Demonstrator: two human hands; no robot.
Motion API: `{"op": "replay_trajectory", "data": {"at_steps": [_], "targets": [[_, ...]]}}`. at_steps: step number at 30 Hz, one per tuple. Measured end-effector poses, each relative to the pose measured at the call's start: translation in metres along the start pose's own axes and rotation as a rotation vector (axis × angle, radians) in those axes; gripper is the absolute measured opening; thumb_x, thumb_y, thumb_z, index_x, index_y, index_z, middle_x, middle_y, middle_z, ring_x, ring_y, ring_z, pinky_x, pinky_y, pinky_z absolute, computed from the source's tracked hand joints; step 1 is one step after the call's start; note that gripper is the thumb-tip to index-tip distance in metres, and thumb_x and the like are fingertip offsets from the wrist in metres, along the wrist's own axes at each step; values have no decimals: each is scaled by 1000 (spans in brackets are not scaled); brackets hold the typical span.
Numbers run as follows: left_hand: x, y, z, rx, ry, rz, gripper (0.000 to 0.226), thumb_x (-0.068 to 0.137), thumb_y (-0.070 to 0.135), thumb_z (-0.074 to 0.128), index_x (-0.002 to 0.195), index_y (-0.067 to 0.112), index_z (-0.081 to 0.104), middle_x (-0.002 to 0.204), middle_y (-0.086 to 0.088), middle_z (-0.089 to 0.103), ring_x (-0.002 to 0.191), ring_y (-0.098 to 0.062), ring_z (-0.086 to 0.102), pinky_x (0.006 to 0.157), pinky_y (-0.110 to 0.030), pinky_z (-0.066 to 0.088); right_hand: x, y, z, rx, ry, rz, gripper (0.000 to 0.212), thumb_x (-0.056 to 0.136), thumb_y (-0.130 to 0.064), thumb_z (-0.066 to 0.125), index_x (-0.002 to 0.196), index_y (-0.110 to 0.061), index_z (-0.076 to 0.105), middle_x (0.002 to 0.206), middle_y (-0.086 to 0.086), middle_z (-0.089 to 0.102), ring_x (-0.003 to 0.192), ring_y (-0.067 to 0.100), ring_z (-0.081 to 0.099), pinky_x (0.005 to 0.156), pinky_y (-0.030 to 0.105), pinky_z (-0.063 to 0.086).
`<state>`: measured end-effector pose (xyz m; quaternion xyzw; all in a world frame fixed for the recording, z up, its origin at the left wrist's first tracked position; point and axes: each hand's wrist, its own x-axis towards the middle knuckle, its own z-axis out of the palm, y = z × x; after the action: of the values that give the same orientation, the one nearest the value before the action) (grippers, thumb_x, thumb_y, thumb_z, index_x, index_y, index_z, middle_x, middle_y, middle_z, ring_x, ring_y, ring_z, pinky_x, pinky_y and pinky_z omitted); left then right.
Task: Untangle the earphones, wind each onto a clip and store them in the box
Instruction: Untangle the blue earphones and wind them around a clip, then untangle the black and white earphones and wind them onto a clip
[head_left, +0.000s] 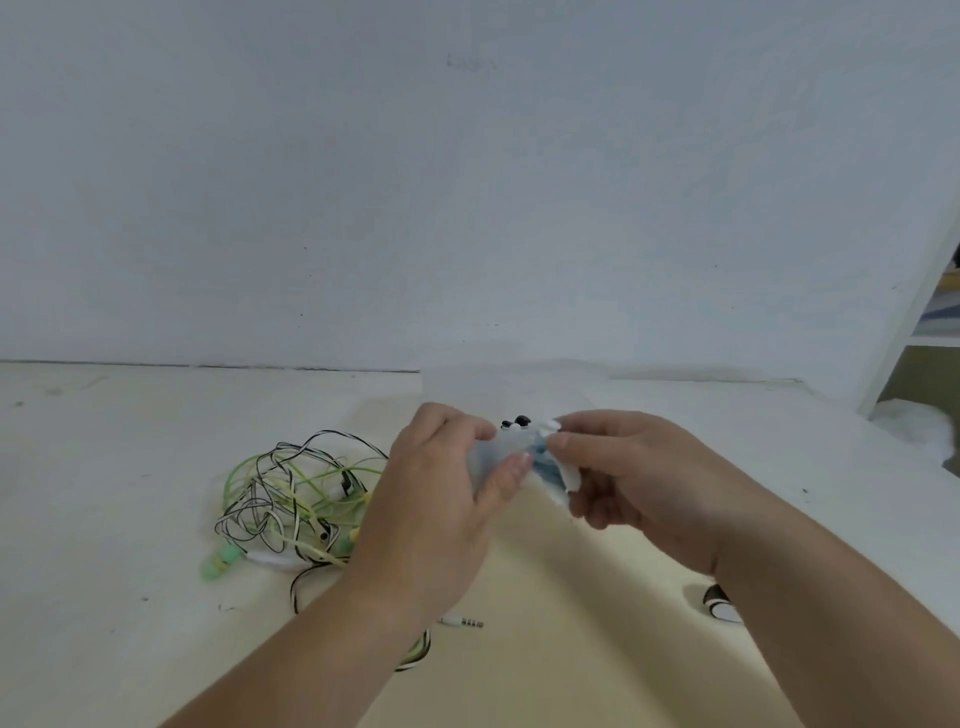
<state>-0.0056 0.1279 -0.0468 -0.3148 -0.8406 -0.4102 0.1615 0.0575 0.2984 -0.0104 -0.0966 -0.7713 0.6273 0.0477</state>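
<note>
Left hand (441, 499), right hand (639, 478) raised — both pinching pale bundle (506, 449)

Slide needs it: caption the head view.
The left hand and right hand grip a pale bundle; tangled earphones lie on the table.

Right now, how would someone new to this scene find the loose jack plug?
On the pale table, follow the left hand, which pinches the pale earphone bundle together with the right hand, back to its wrist. Just right of that wrist lies the jack plug. Unlike the green and striped cable tangle farther left, it is a short, straight, ringed metal pin.
</note>
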Motion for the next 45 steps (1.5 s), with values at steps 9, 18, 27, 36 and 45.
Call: {"op": "replay_trajectory", "data": {"at_steps": [9, 18, 27, 36, 45], "targets": [[0, -14, 1, 279, -184, 3, 66, 99, 27, 51, 154, 22, 16, 162, 12, 7, 148, -7, 12, 112, -11, 8, 37, -22, 0, -347, 261, -7, 26, 92, -26, 53, 69, -12, 51, 61, 2, 50, 58, 19, 33, 52, 28, 22], [2, -11, -3, 237, -231, -50, 63, 97, 15, 48, 153, 22, 18, 164, 15, -3, 152, -9, 9, 111, -19, 21, 85, -40, -3, -814, 341, -127, 24, 91, -26, 58, 81, -7, 68, 83, 10, 72, 69, 27, 63, 66, 30, 49], [0, -11, 0, 205, -241, -63, 67, 97, 17, 47, 155, 23, 14, 165, 14, -3, 153, -9, -1, 115, -22, 21, 98, -32, 32, -1429, 382, -29, 27, 82, -2, 58, 67, -15, 39, 69, 2, 45, 71, 24, 52, 59, 27, 39], [-1, -9, -2, 239, -241, -48, 68, 97, 21, 51, 154, 21, 14, 165, 10, -2, 153, -12, 0, 116, -24, 22, 104, -39, 32, -1396, 315, 61, 15, 78, -7, 57, 67, -14, 51, 70, 1, 54, 58, 18, 48, 63, 27, 45], [-1, -9, -3, 265, -265, -40, 70, 97, 26, 52, 156, 20, 13, 165, 11, -1, 153, -11, 6, 116, -23, 20, 99, -40, 30, -1544, 67, 68, 31, 92, -5, 44, 63, -14, 44, 68, 0, 45, 61, 17, 43, 70, 30, 41]]}}
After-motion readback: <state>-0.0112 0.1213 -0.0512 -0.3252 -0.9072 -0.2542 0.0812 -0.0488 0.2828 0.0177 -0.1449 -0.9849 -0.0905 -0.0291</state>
